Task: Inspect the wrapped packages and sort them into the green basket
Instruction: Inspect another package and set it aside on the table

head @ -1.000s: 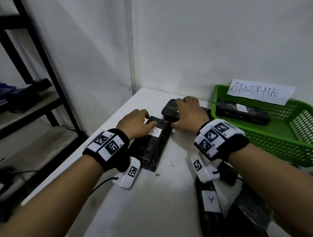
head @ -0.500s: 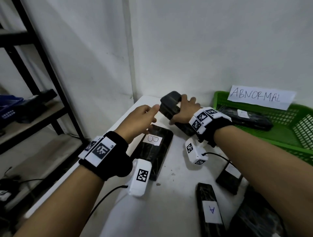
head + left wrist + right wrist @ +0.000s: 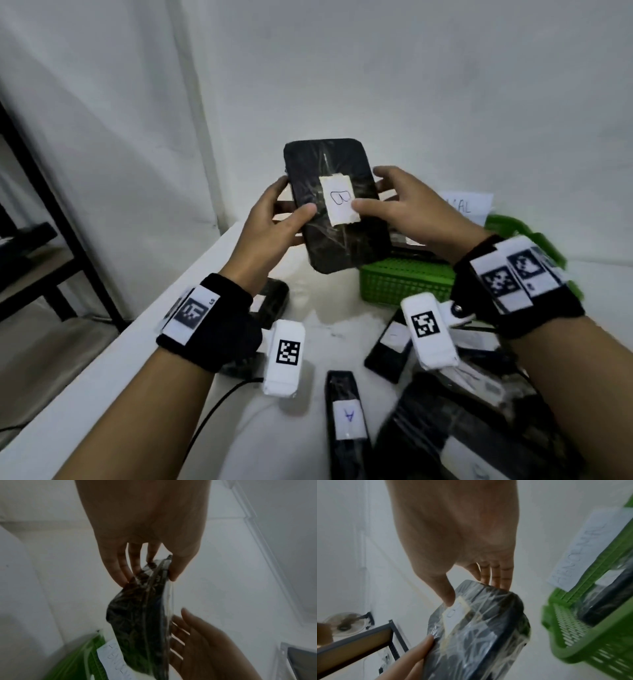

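A black package wrapped in clear film [image 3: 337, 209] with a white label marked B is held up in the air above the table, label facing me. My left hand [image 3: 274, 222] grips its left edge, thumb on the front and fingers behind. My right hand [image 3: 397, 209] grips the right edge, thumb on the label. The package [image 3: 142, 615] shows edge-on in the left wrist view and the package [image 3: 479, 628] fills the right wrist view. The green basket [image 3: 407, 281] stands behind at the right with a black package [image 3: 604, 601] inside.
Several more wrapped black packages lie on the white table [image 3: 171, 359]: one labelled A [image 3: 347, 418], one under my left wrist [image 3: 272, 301], others at the lower right [image 3: 462, 428]. A paper sign [image 3: 583, 555] hangs on the basket. A dark metal shelf [image 3: 41, 212] stands left.
My right hand lifted the package from the back of the table, my left hand joined it, and both now hold it upright with the label B toward me. The camera tilted up.
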The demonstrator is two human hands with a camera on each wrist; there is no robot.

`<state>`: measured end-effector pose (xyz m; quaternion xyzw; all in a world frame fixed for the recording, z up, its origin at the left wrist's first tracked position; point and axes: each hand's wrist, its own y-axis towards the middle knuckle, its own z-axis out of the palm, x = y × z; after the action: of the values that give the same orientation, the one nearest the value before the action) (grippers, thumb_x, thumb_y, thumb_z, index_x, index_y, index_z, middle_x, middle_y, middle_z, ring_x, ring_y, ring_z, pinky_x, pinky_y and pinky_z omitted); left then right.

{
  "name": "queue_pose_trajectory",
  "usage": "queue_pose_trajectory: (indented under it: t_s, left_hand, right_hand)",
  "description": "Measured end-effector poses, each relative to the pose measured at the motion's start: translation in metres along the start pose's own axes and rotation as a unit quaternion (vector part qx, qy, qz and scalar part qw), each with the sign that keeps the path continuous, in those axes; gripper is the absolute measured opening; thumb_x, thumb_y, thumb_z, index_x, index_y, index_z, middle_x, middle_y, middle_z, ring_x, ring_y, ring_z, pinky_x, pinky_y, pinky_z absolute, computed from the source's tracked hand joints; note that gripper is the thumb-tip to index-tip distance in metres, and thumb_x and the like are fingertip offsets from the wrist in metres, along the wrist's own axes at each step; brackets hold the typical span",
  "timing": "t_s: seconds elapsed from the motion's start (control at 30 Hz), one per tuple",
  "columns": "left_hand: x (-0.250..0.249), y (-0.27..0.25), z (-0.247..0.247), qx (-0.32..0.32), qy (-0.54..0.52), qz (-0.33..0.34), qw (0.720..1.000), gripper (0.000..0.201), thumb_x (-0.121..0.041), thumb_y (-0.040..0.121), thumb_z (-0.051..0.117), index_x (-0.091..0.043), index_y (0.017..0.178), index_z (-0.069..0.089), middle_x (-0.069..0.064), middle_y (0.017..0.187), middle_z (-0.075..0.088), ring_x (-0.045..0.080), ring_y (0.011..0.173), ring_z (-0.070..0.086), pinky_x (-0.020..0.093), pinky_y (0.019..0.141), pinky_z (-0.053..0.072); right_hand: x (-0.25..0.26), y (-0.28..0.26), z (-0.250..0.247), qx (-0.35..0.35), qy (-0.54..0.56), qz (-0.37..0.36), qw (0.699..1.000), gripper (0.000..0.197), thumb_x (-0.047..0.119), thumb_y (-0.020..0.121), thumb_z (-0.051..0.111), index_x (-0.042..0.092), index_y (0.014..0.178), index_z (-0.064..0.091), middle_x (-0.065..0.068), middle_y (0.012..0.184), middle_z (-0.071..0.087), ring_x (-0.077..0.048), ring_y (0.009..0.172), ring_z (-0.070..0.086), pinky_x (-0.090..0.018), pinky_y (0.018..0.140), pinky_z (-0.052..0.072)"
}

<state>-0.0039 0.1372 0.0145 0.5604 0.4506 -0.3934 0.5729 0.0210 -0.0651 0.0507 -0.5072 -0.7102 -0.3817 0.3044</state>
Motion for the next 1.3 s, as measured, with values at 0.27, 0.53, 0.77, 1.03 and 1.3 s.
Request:
queue_pose_trajectory:
  t_s: [0.27, 0.53, 0.77, 1.03, 1.3]
  left_hand:
    - [0.008, -0.001, 0.089, 0.119, -0.069, -0.020, 0.990, 0.040, -0.016, 0.096, 0.061, -0.019, 0.136, 0.053, 0.005, 0.114, 0.067, 0.008, 0.094, 0.068, 0.024, 0.073, 0.055]
    - [0.028, -0.005, 0.153, 0.211, -0.095, -0.082, 0.969, 0.059, -0.015, 0.089, 0.070, -0.020, 0.140, 0.042, 0.003, 0.124, 0.068, 0.019, 0.106, 0.071, 0.032, 0.087, 0.058]
    - [0.039, -0.001, 0.170, 0.225, -0.053, -0.093, 0.969, 0.060, -0.013, 0.088, 0.071, -0.021, 0.139, 0.040, 0.000, 0.115, 0.070, 0.015, 0.098, 0.072, 0.032, 0.081, 0.059]
    - [0.047, 0.001, 0.158, 0.164, -0.052, -0.077, 0.982, 0.058, -0.009, 0.087, 0.072, -0.020, 0.137, 0.044, 0.001, 0.119, 0.069, 0.014, 0.102, 0.071, 0.027, 0.081, 0.057]
    - [0.050, 0.000, 0.150, 0.177, -0.047, -0.060, 0.981, 0.061, -0.015, 0.087, 0.072, -0.020, 0.139, 0.042, -0.002, 0.120, 0.067, 0.013, 0.104, 0.070, 0.031, 0.087, 0.057]
  right_hand:
    - [-0.070, -0.056, -0.056, -0.054, 0.220, 0.105, 0.968, 0.035, 0.028, 0.090, 0.072, 0.022, 0.124, 0.065, 0.002, 0.113, 0.078, -0.022, 0.105, 0.074, -0.044, 0.093, 0.057]
    - [-0.110, -0.090, -0.081, -0.116, 0.293, 0.120, 0.942, 0.044, 0.021, 0.085, 0.077, 0.018, 0.127, 0.065, -0.006, 0.114, 0.077, -0.028, 0.105, 0.075, -0.045, 0.095, 0.057]
    - [-0.130, -0.087, -0.075, -0.125, 0.324, 0.145, 0.926, 0.039, 0.010, 0.088, 0.073, 0.008, 0.125, 0.066, -0.009, 0.104, 0.079, -0.023, 0.089, 0.077, -0.035, 0.078, 0.062]
    - [-0.128, -0.071, -0.057, -0.160, 0.307, 0.151, 0.926, 0.050, 0.008, 0.079, 0.083, 0.006, 0.125, 0.063, -0.012, 0.109, 0.078, -0.030, 0.094, 0.077, -0.046, 0.087, 0.062]
    - [-0.126, -0.072, -0.060, -0.110, 0.289, 0.149, 0.939, 0.056, 0.024, 0.076, 0.085, 0.013, 0.127, 0.063, -0.008, 0.109, 0.078, -0.029, 0.097, 0.077, -0.047, 0.092, 0.059]
